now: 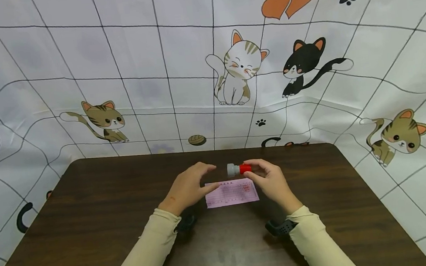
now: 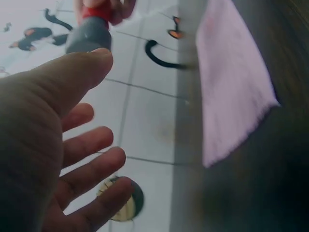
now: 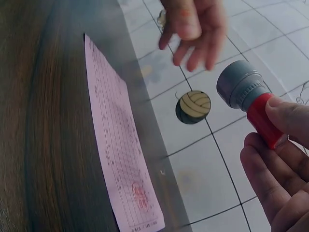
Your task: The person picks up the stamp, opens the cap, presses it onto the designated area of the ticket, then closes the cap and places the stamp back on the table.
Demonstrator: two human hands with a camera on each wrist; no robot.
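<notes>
My right hand (image 1: 274, 184) pinches the red end of a stamp (image 1: 234, 170) between thumb and fingers, above the table. The stamp has a red barrel and a wider grey head, which faces left in the head view. To its left is my left hand (image 1: 188, 189), holding nothing, its fingers spread and its thumb apart. In the left wrist view, the thumb overlaps the stamp's grey part (image 2: 89, 36). A pink printed slip (image 1: 231, 193) lies below the hands, with a red imprint (image 3: 140, 197) near one end.
The dark brown wooden table (image 1: 99, 207) reaches back to a white cloth (image 1: 145, 92) with black grid lines and cartoon cats. Dark straps (image 1: 283, 227) circle the wrists, below pale sleeves.
</notes>
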